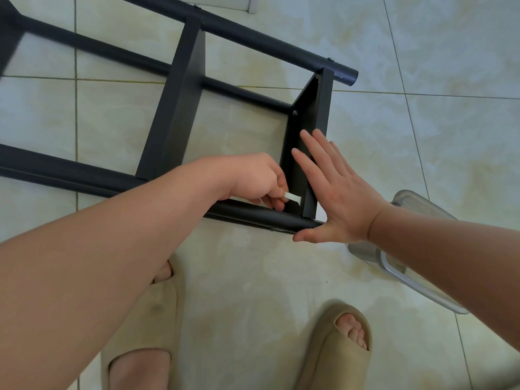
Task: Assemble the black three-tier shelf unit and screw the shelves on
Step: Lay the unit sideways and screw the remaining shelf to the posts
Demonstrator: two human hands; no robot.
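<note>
The black shelf unit (180, 108) lies on its side on the tiled floor, its round poles running from upper left to lower right. The end shelf (312, 114) stands on edge between the poles, with a screw head (295, 112) showing on its inner face. My left hand (259, 180) pinches a small silver tool (292, 197) at the shelf's lower corner, by the near pole (253, 215). My right hand (334, 187) lies flat with straight fingers against the shelf's outer face, its thumb by the near pole's end.
A clear plastic container (413, 266) lies on the floor to the right, partly under my right forearm. My feet in beige slippers (334, 344) stand at the bottom of the view. A middle shelf (174, 108) crosses the poles further left.
</note>
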